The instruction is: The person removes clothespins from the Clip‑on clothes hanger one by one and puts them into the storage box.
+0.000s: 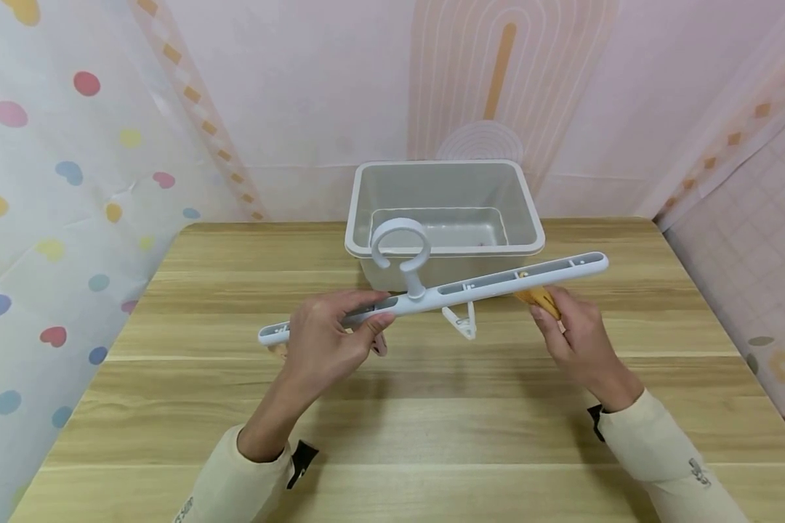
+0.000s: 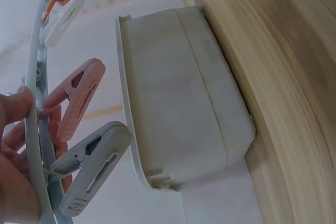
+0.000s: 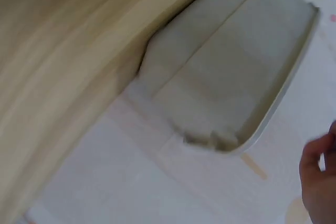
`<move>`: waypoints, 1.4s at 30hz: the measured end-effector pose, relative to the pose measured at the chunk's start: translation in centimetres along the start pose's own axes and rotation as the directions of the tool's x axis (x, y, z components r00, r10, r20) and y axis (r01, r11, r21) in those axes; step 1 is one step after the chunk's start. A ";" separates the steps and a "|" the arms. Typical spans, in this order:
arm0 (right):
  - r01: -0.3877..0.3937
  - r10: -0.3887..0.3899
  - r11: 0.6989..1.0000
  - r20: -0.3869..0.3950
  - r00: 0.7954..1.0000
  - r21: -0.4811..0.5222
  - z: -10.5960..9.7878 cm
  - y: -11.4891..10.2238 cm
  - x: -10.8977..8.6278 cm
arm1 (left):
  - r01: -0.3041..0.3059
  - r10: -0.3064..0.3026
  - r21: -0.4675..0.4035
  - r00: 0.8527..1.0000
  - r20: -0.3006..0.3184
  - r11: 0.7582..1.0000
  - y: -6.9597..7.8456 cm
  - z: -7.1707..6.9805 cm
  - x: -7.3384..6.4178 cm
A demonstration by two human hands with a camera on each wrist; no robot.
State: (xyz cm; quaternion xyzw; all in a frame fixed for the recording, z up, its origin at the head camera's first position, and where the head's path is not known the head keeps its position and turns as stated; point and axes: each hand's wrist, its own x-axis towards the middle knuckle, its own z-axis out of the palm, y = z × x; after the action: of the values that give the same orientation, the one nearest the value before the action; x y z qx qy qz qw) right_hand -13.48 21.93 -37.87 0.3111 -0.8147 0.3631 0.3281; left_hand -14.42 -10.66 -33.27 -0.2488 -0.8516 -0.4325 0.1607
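Note:
A pale blue-grey clip hanger (image 1: 432, 299) is held up over the table, slightly tilted, its round hook (image 1: 424, 254) pointing up. My left hand (image 1: 323, 345) grips its bar left of the hook, thumb in front. At the right part of the bar, my right hand (image 1: 582, 341) pinches an orange clip (image 1: 538, 298). A white clip (image 1: 467, 328) hangs between the hands. In the left wrist view, a pink clip (image 2: 80, 98) and a grey clip (image 2: 97, 169) hang near my left hand (image 2: 16, 182). Only part of my right hand (image 3: 320, 182) shows in the right wrist view.
A light grey plastic bin (image 1: 531, 211) stands behind the hanger at the table's back edge. Beneath both hands lies the wood-grain table (image 1: 419, 436). Patterned cloth (image 1: 288, 94) hangs behind and at the sides.

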 end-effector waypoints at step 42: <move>0.068 -0.079 0.948 -0.023 0.997 -0.311 -0.8 0.2 -0.1 | -0.006 0.006 0.024 1.000 -0.013 1.000 0.2 0.0 -0.1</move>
State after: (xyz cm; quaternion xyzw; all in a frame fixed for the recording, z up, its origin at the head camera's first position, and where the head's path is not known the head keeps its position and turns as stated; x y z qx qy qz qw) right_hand -13.30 22.71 -37.54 0.2793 -0.8437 0.2237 0.4002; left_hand -14.26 -10.55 -33.18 -0.2466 -0.8549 -0.4233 0.1706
